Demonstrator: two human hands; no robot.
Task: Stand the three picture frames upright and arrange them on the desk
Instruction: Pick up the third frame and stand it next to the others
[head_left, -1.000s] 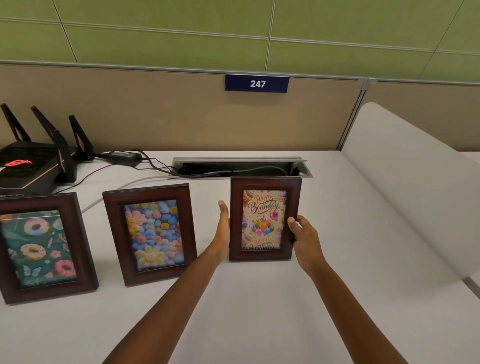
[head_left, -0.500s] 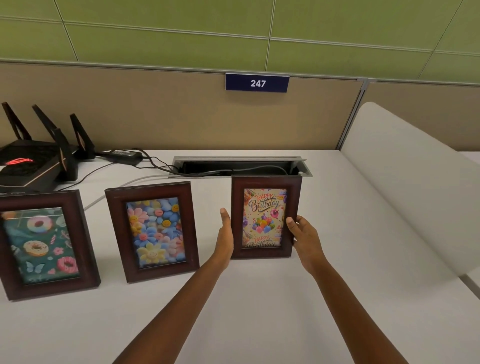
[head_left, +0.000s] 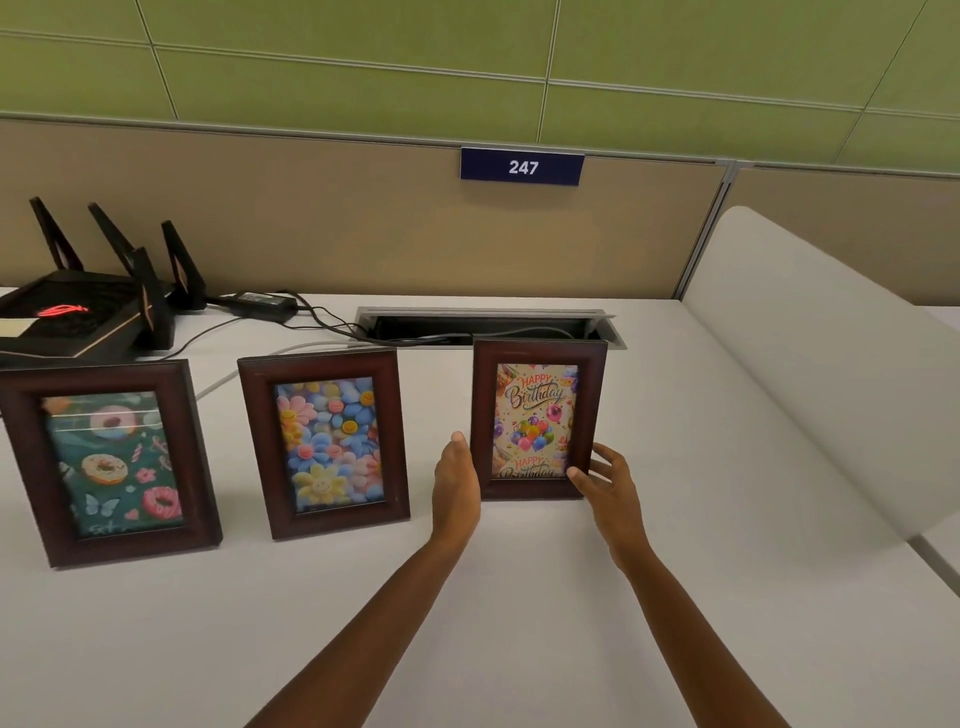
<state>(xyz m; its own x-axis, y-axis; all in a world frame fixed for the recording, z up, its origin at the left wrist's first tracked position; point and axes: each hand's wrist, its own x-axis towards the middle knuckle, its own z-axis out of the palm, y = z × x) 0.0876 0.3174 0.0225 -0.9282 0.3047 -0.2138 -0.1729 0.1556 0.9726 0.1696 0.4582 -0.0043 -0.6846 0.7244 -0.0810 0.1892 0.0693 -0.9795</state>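
Head view: we find three frames (head_left: 324, 441) upright, rowed on the worktop (head_left: 519, 597); left grip (head_left: 457, 483) flat beside birthday frame (head_left: 537, 415), right grip (head_left: 605, 480) slack, touching its corner; we judge it light, rigid, tippy; best held by side rails.

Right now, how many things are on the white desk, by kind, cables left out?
Dark brown wooden picture frames: 3 (doughnut frame, flower frame, birthday frame)
Black router with antennas: 1
Black power adapter: 1
Total: 5
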